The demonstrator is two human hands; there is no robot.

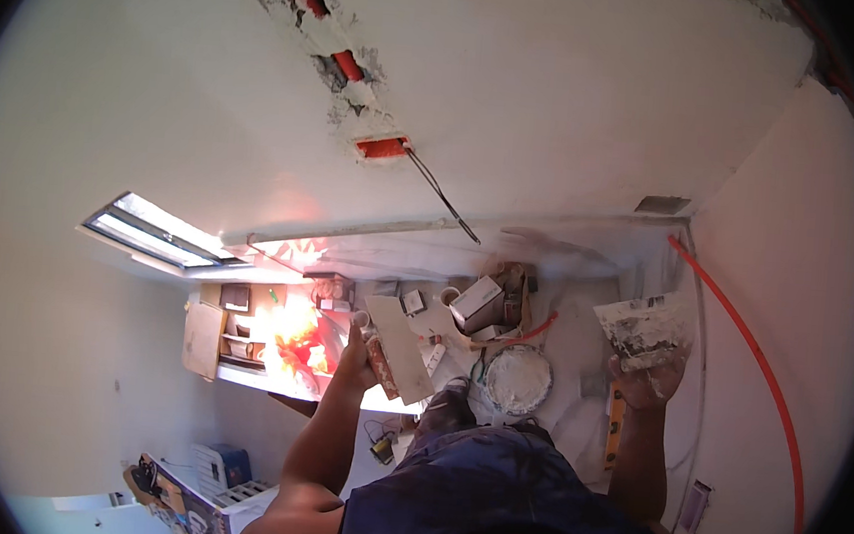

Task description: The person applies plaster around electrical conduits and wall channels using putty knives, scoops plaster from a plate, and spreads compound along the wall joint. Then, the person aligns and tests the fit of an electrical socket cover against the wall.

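Observation:
My left hand [357, 360] grips the handle of a long flat plastering trowel [399, 340], held tilted at waist height left of centre. Out to the right, my right hand [651, 383] is closed round a wide putty knife [641, 324] whose blade is thickly smeared with white plaster. Between them, lower down, a round bucket [517, 377] holds white plaster. Near my right forearm a yellow spirit level [615, 432] stands partly hidden.
Ahead, a white wall has a chased channel with red conduit [348, 65] and loose wires [442, 198]. An orange hose [760, 364] curves along the right. Boxes [484, 307] lie by the bucket. A cluttered, sunlit shelf unit [203, 340] stands left; a blue-and-white container [224, 469] sits lower left.

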